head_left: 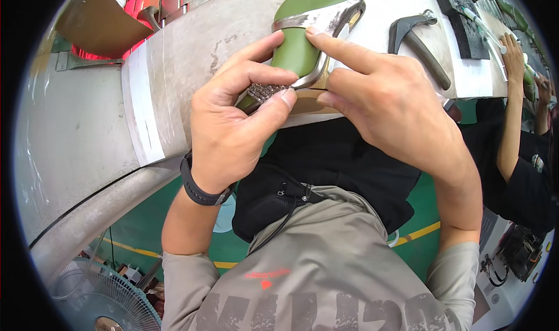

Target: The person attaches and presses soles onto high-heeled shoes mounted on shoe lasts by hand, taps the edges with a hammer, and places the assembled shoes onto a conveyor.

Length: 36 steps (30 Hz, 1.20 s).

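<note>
A curved green part with a shiny metal band and edge (294,54) lies on the near side of the workbench between my hands. My left hand (233,110) is closed on its lower left end, with thumb and forefinger at a dark, grainy, glittering patch (265,91). My right hand (387,89) presses its forefinger on the metal band, while its other fingers curl against the part's right edge. The part's lower end is partly hidden by my fingers.
A hammer-like tool (420,43) lies to the right, beside a black foam block (460,22) with thin white tubes on it. Another person's hand (512,57) is further right. Brown curved sheet (99,19) stands at far left; a fan (105,299) is below.
</note>
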Each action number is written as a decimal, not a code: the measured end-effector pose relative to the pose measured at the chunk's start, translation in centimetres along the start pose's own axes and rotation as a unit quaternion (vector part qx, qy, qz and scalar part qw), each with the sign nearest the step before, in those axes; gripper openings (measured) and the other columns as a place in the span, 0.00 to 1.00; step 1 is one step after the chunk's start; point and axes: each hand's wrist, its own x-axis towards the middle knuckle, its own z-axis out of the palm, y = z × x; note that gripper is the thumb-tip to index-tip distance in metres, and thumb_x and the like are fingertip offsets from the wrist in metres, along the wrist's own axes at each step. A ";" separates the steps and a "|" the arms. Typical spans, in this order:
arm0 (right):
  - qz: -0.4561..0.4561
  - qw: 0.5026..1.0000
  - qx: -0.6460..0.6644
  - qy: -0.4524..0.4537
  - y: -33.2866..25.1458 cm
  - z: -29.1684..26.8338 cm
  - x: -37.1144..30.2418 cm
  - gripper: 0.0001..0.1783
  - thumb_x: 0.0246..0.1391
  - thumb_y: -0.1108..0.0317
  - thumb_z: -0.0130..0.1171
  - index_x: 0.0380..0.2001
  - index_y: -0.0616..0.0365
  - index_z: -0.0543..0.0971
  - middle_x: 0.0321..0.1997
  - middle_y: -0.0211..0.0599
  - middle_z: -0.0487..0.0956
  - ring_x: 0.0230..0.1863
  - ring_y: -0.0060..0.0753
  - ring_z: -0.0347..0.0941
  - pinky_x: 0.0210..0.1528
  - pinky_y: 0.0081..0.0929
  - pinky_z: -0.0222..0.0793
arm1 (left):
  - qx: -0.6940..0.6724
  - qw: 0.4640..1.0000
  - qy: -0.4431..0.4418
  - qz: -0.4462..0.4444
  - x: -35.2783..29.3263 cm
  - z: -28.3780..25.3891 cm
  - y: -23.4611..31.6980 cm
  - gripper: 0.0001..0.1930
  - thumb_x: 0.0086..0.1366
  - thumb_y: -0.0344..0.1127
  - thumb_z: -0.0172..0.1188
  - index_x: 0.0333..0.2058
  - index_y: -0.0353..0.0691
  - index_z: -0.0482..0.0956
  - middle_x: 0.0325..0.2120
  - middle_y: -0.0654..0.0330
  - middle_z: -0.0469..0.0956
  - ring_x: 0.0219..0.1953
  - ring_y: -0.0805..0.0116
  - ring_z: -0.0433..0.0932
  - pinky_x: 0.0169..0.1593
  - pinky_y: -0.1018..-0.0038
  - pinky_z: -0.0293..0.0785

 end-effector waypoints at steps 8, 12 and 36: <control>0.001 0.999 -0.042 0.018 0.2 0.3 0.5 0.09 0.52 0.69 0.73 0.28 0.61 0.81 0.60 0.47 0.84 0.31 0.48 0.83 0.34 0.39 0.77 | 0.258 0.961 0.024 0.090 1.2 2.2 1.3 0.16 0.62 0.27 0.70 0.48 0.32 0.80 0.59 0.43 0.80 0.60 0.57 0.79 0.65 0.62 0.72; -0.012 0.999 -0.027 0.034 0.5 0.2 0.2 0.06 0.52 0.70 0.68 0.30 0.63 0.85 0.57 0.53 0.84 0.32 0.44 0.86 0.35 0.36 0.82 | 0.308 0.948 0.080 0.022 -1.7 0.6 0.1 0.35 0.57 0.32 0.78 0.61 0.33 0.71 0.46 0.53 0.81 0.48 0.55 0.81 0.53 0.63 0.78; 0.157 0.956 0.100 0.228 0.5 1.9 -3.5 0.38 0.48 0.74 0.76 0.63 0.63 0.73 0.63 0.53 0.76 0.61 0.55 0.77 0.62 0.43 0.74 | 0.259 0.960 0.012 0.110 3.0 -3.2 -0.4 0.14 0.74 0.37 0.61 0.50 0.33 0.78 0.59 0.49 0.80 0.58 0.54 0.80 0.65 0.61 0.72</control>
